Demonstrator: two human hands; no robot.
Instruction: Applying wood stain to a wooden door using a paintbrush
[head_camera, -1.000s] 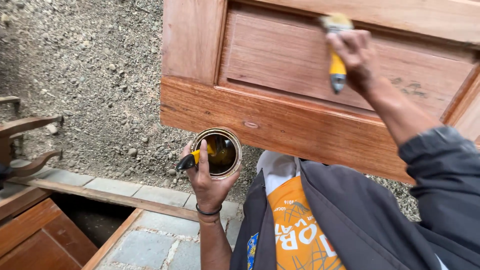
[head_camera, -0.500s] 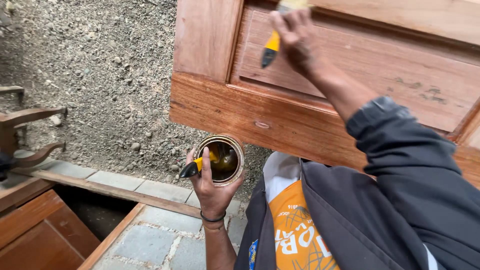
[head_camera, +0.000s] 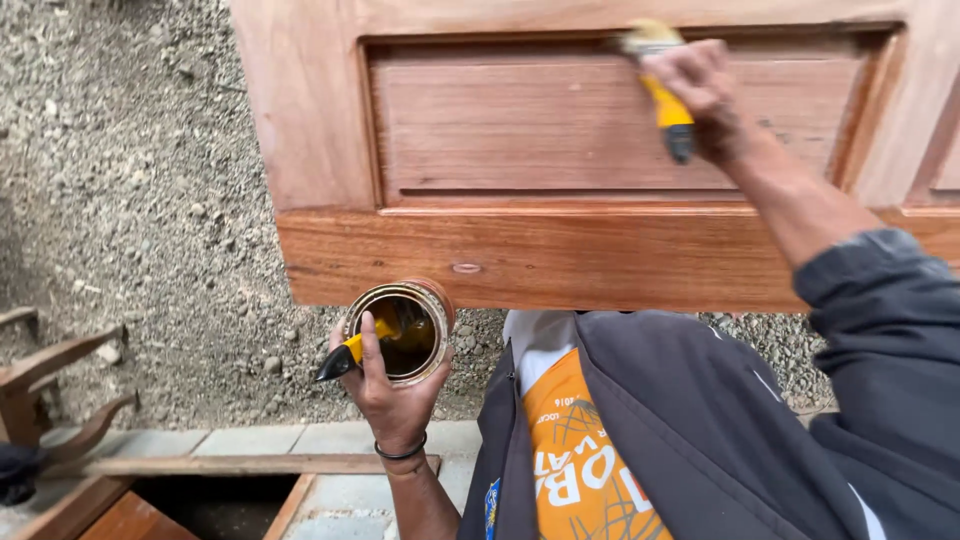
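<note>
Landmark: the reddish-brown panelled wooden door (head_camera: 560, 180) lying flat across the top of view.

Far left of the door, a curved dark wooden furniture piece (head_camera: 45, 385) sits on gravel ground (head_camera: 130, 180); grey paving slabs (head_camera: 250, 440) run below it.

Just below the door's lower rail, the left hand (head_camera: 390, 385) cups a round open metal tin of dark varnish (head_camera: 400, 330), fingers wrapped around its side, thumb pinning a second yellow-handled black-tipped brush (head_camera: 350, 352) across the rim. Black band on the wrist. Compared with a second ago the tin sits in about the same spot under the rail, grip unchanged.

Below the door, right of the tin: dark jacket (head_camera: 720, 430) over an orange printed shirt (head_camera: 580, 450).

On the door's recessed panel, upper right, the right hand (head_camera: 700, 90) is closed around a yellow-handled paintbrush (head_camera: 660, 85), bristles touching the panel's top edge. Half a second ago this hand was further left on the panel; the view has also shifted, so part of that change is head motion. Judgement: brushing strokes are travelling along the panel's top edge; the lower rail looks darker and glossier than the panel, likely coated already.
</note>
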